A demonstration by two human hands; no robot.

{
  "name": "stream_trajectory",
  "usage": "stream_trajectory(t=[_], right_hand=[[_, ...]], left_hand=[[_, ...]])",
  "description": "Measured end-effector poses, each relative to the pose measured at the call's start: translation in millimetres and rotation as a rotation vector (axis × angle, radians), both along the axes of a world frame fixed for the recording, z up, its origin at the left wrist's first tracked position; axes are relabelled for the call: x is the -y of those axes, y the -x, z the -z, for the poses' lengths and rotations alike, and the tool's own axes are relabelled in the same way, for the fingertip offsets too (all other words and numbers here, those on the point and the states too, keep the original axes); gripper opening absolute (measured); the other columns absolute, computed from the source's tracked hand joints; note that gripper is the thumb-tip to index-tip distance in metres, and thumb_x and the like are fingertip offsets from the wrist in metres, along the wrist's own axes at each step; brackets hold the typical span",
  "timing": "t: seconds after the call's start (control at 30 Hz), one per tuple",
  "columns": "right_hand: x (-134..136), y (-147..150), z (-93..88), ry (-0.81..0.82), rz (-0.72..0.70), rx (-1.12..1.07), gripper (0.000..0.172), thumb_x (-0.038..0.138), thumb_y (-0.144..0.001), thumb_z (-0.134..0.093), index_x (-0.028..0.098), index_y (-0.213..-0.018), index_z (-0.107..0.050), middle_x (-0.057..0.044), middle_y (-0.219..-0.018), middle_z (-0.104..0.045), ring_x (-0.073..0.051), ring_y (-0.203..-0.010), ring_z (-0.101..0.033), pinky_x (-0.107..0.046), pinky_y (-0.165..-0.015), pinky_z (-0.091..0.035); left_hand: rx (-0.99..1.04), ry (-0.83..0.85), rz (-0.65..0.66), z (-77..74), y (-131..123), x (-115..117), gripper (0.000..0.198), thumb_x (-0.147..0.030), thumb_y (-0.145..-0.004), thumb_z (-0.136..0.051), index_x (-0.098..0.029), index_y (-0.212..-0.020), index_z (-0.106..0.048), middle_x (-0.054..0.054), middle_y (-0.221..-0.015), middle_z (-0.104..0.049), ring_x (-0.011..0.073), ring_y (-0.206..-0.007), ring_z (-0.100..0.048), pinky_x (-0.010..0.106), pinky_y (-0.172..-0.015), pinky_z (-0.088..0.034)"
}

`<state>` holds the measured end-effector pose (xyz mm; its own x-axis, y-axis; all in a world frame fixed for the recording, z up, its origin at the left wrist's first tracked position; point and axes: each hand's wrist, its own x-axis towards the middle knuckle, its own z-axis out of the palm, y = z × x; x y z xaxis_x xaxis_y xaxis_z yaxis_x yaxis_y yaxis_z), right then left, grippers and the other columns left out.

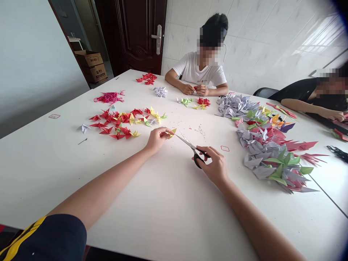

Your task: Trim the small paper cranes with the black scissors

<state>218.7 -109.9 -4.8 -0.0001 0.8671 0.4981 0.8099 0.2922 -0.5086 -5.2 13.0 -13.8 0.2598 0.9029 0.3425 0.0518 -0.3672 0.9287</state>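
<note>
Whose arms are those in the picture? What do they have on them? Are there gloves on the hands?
There are no gloves on the left hand or the right hand, and no watch or bracelet shows at either wrist. The arms are bare below a short dark navy sleeve with yellow stripes on the left arm. The right sleeve is out of view.
</note>
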Motion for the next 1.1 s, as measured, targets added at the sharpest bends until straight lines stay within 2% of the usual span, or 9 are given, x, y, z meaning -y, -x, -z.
stream_trajectory(t=[0.23,0.43,0.57,0.93,1.1], right_hand=[[-1.6,-2.2,3.5,0.096,-0.023,-0.075,0.028,0.028,-0.077,-0.061,0.022,-0.103,-0.070,-0.003,-0.083,-0.068,-0.014,-0.059,-0.053,-0.030,-0.062,-0.047],[-2.7,-0.8,3.6,0.320,-0.019,-0.309,0.029,0.027,-0.073,-0.063,0.020,-0.100,-0.072,-0.004,-0.071,-0.072,-0.017,-0.061,-0.057,-0.029,-0.056,-0.045],[-4.3,-1.6,5.7,0.449,-0.076,-0.484,0.031,0.028,-0.073,-0.065,0.018,-0.102,-0.071,-0.007,-0.079,-0.074,-0.020,-0.068,-0.064,-0.030,-0.059,-0.047],[-6.6,0.0,6.2,0.455,-0.094,-0.577,0.035,0.039,-0.070,-0.071,0.017,-0.097,-0.073,-0.009,-0.079,-0.073,-0.022,-0.068,-0.067,-0.031,-0.053,-0.049],[-6.1,-5.7,-2.4,0.499,-0.076,-0.615,0.041,0.044,-0.067,-0.075,0.016,-0.098,-0.073,-0.010,-0.078,-0.072,-0.023,-0.069,-0.067,-0.027,-0.048,-0.044]], left_hand=[[-0.021,-0.062,0.030,-6.5,-0.6,3.9,0.021,-0.018,-0.076,-0.055,-0.019,-0.083,-0.075,0.007,-0.095,-0.066,0.0135,-0.079,-0.058,0.024,-0.067,-0.049],[-0.026,-0.076,0.012,-9.6,-0.7,6.4,0.026,-0.014,-0.074,-0.053,-0.021,-0.087,-0.075,0.006,-0.099,-0.066,0.0133,-0.080,-0.059,0.025,-0.067,-0.050],[-0.038,-0.077,0.028,-9.8,-1.0,7.0,0.024,-0.016,-0.074,-0.056,-0.020,-0.088,-0.075,0.007,-0.100,-0.067,0.0141,-0.081,-0.060,0.024,-0.065,-0.049],[-0.058,-0.064,0.031,-9.4,-0.9,7.4,0.027,-0.014,-0.076,-0.051,-0.017,-0.092,-0.072,0.007,-0.102,-0.068,0.0126,-0.077,-0.061,0.025,-0.067,-0.048],[-0.084,-0.046,-0.040,-12.3,0.9,9.0,0.031,-0.020,-0.077,-0.058,-0.021,-0.106,-0.065,0.005,-0.120,-0.063,0.0132,-0.084,-0.063,0.024,-0.070,-0.048]])
